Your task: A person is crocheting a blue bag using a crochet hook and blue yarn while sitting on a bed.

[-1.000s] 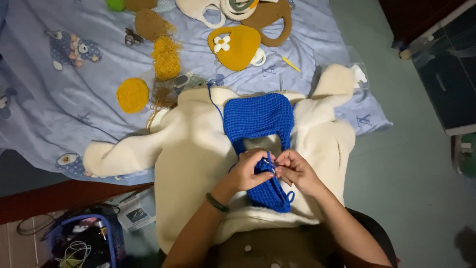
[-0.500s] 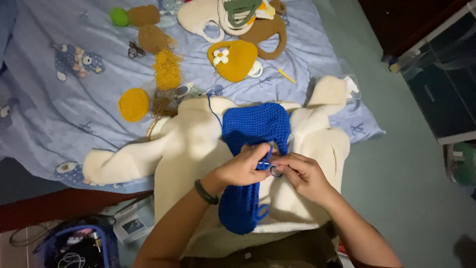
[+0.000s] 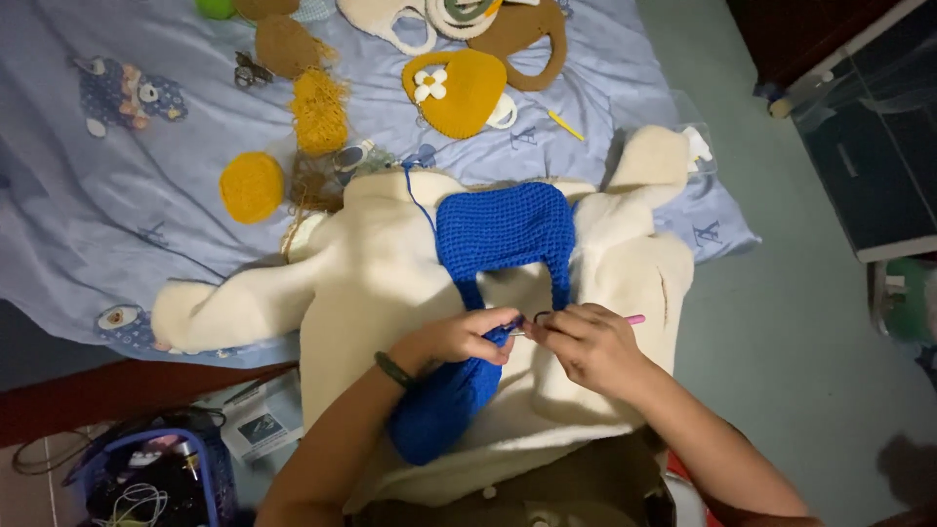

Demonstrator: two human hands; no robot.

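Observation:
A blue crocheted piece [image 3: 505,230] lies on a cream fleece garment [image 3: 371,283] spread over my lap and the bed edge. My left hand [image 3: 459,337], with a dark band at the wrist, pinches the blue strap where it meets the lower blue part [image 3: 439,405]. My right hand [image 3: 590,344] holds a crochet hook with a pink handle [image 3: 634,319], its tip at the blue stitches between both hands. A strand of blue yarn [image 3: 415,195] runs up from the piece.
On the blue bedsheet [image 3: 117,195] lie a yellow crocheted bag with a white flower [image 3: 459,93], a brown bag [image 3: 527,39], a yellow disc [image 3: 252,185], yellow fringe [image 3: 320,112] and scissors [image 3: 251,70]. A basket of odds and ends [image 3: 156,478] stands at lower left. Grey floor at right.
The blue piece now lies stretched longer, its lower part further down my lap. Both hands have shifted slightly right while working at the strap.

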